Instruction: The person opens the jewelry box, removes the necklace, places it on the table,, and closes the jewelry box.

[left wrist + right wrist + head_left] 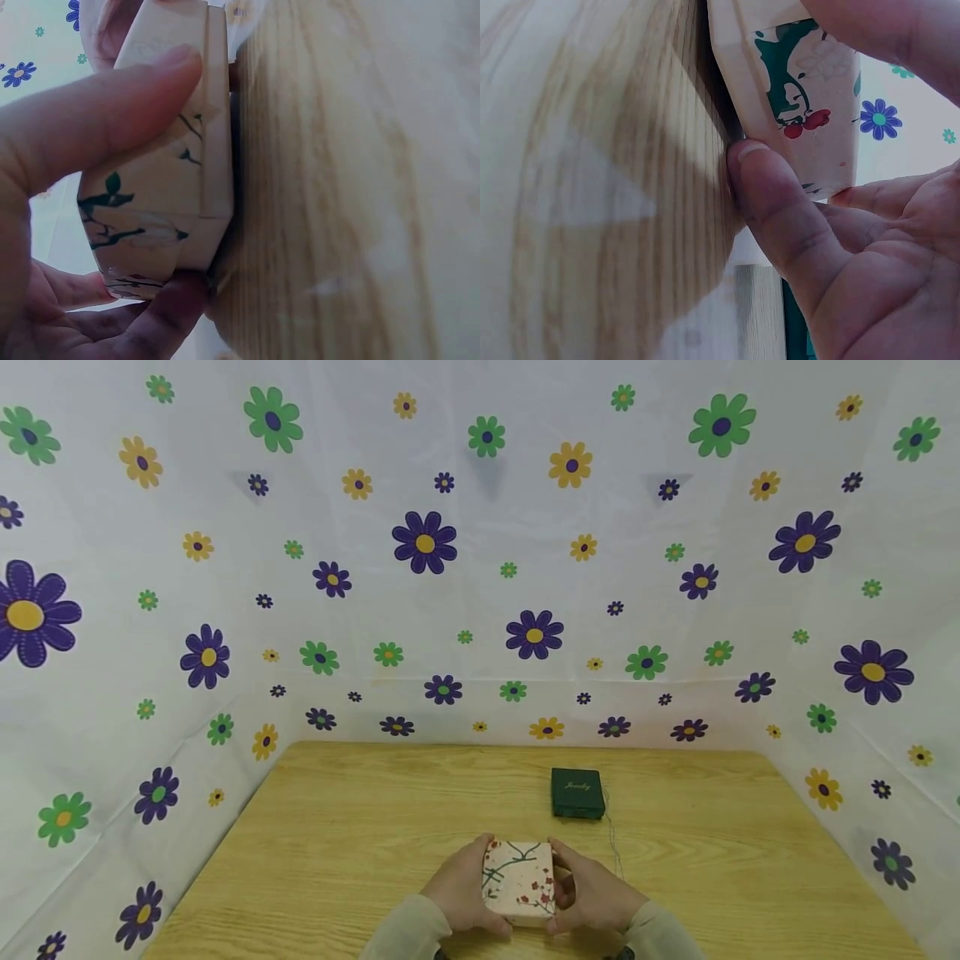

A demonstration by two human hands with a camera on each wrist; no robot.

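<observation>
A small cream box (519, 881) with a print of branches and red blossoms sits between both hands near the front of the table. My left hand (462, 887) holds its left side, thumb at the near edge and fingers round the far corner. On the other side, my right hand (596, 893) grips the right edge between thumb and fingers. A seam runs between the patterned upper part (150, 165) and a plain base (217, 150) in the left wrist view. The box's underside is close to the tabletop; I cannot tell whether it touches.
Behind the cream box, to the right, a dark green box (577, 793) with gold lettering lies on the wooden table (337, 827). A thin pale cord (611, 835) trails from it towards my right hand. Flower-printed white sheeting (465, 593) encloses the table's back and sides.
</observation>
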